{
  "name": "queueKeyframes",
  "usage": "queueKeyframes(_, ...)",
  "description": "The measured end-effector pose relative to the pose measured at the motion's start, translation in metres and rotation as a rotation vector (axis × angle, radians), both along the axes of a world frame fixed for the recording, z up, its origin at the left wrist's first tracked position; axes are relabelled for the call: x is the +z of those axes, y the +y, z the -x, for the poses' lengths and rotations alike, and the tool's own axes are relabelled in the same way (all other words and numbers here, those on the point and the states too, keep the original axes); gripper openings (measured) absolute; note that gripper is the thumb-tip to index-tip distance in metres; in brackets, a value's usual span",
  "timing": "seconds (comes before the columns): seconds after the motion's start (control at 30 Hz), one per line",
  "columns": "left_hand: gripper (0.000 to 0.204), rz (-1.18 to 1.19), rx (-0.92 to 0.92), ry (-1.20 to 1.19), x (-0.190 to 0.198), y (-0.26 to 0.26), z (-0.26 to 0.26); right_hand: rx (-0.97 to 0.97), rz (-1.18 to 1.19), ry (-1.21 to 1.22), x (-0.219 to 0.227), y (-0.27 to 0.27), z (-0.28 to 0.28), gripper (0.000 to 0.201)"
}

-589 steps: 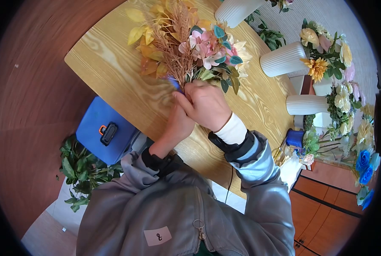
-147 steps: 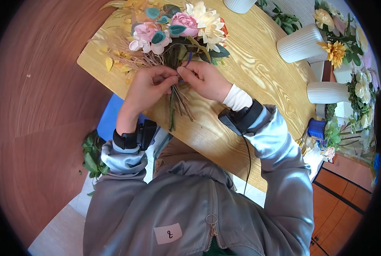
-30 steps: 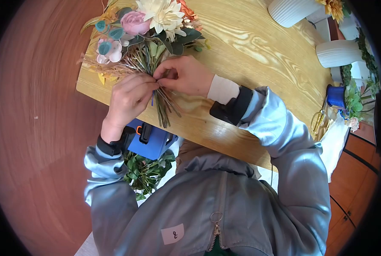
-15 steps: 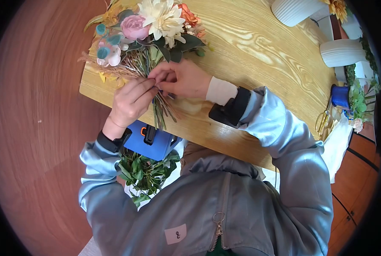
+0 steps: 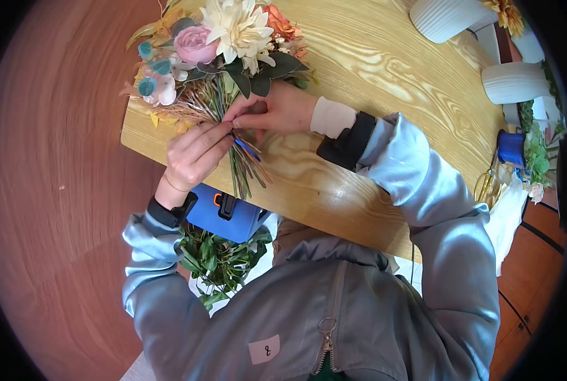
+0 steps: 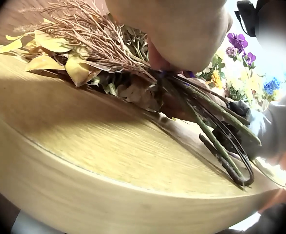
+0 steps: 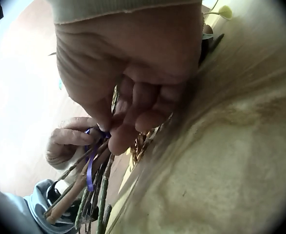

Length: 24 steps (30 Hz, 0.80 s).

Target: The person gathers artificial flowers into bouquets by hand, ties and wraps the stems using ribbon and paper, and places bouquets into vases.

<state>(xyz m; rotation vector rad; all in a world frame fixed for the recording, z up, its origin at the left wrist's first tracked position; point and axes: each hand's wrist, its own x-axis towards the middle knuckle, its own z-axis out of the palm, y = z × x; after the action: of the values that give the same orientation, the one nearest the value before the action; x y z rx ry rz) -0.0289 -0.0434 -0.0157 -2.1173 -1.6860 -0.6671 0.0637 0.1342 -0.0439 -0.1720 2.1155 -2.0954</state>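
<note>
A bouquet of artificial flowers [image 5: 236, 28] lies on the table with its stems [image 5: 239, 174] toward the person. At the binding point, the left hand [image 5: 196, 152] pinches a blue-purple ribbon [image 5: 248, 150] with curled fingers against the stems. Thumb and forefinger of the right hand [image 5: 280, 109] meet there too, pinching the ribbon. A ribbon end [image 7: 90, 170] hangs along the stems in the right wrist view, below the right hand [image 7: 128, 63]. The left hand [image 6: 182, 34] covers the knot area in the left wrist view.
White ribbed vases [image 5: 445, 18] stand on the wooden table [image 5: 359, 114] at the upper right. A blue ribbon spool [image 5: 510, 148] and gold-handled scissors [image 5: 484, 185] lie at the right. Below the near table edge are a blue box [image 5: 217, 219] and a leafy plant [image 5: 223, 257].
Since the earliest frame the bouquet has shifted left and turned, showing the cream flower on top. Over the last half second the hands stayed together at the stems, and the ribbon end became more visible.
</note>
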Motion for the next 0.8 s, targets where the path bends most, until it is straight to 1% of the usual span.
queueKeyframes(0.07,0.016,0.001,-0.005,-0.004,0.0,0.0,0.002,0.02,-0.079,0.059,0.0,0.002,0.004,0.017)
queueKeyframes(0.17,0.016,0.01,-0.015,-0.022,0.0,-0.001,0.003,0.043,-0.097,0.078,-0.002,0.003,0.008,0.016)
queueKeyframes(0.3,0.016,0.02,-0.03,-0.084,-0.001,0.0,0.005,0.061,-0.058,0.033,-0.005,0.004,0.011,0.015)
queueKeyframes(0.6,0.016,0.029,-0.005,-0.165,-0.004,-0.002,0.008,0.144,-0.017,0.03,-0.009,0.005,0.017,0.014)
queueKeyframes(0.67,0.016,0.026,0.0,-0.171,-0.005,-0.002,0.008,0.158,-0.131,0.098,-0.008,0.004,0.016,0.012)
queueKeyframes(0.7,0.017,0.017,0.005,-0.168,-0.007,-0.002,0.009,0.158,-0.131,0.098,-0.008,0.003,0.014,0.012)
queueKeyframes(0.77,0.017,0.006,0.009,-0.167,-0.008,-0.002,0.009,0.08,-0.228,0.195,-0.011,-0.001,0.011,0.015)
queueKeyframes(0.8,0.017,-0.004,0.012,-0.18,-0.007,-0.001,0.009,0.079,-0.23,0.194,-0.014,-0.002,0.011,0.015)
